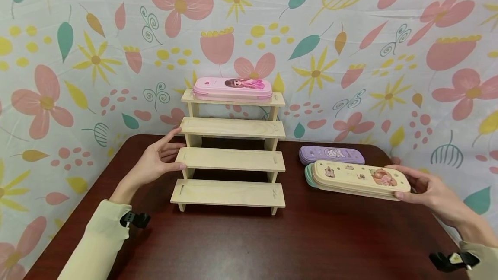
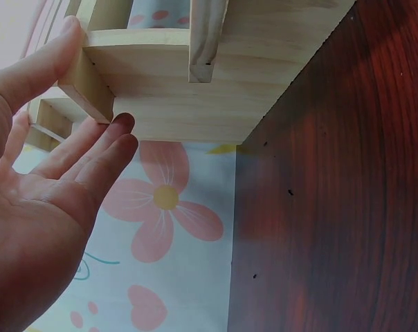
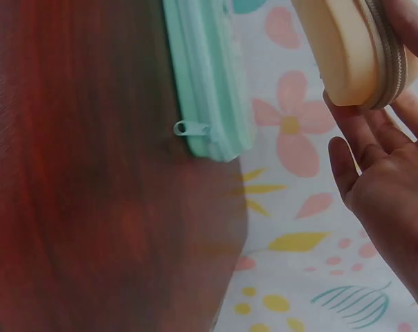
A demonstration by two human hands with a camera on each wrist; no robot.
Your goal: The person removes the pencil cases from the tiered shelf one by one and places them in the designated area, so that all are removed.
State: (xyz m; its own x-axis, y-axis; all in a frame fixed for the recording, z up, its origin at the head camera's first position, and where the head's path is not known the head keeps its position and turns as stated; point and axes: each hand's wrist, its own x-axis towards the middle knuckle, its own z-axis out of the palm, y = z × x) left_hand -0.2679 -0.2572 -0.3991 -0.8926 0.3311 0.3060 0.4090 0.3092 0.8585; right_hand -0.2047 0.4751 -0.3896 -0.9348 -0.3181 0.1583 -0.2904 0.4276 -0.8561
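Note:
My right hand (image 1: 439, 193) grips the right end of a cream zip pencil case (image 1: 362, 178) with cartoon prints, its thumb on the near side. The case is raised over a mint green pencil case (image 3: 209, 83), which it mostly hides in the head view. Behind them lies a purple pencil case (image 1: 332, 154). My left hand (image 1: 153, 161) touches the left side of a four-step wooden stand (image 1: 229, 159), with its index fingertip at the second step from the top and its thumb at the step below. A pink pencil case (image 1: 233, 88) with a doll print rests on the top step.
The stand and cases are on a dark red-brown table (image 1: 233, 245). A flower-printed cloth (image 1: 350, 55) hangs right behind it. Black straps with small devices are on both wrists, the left wrist strap (image 1: 134, 219) and the right wrist strap (image 1: 453, 260).

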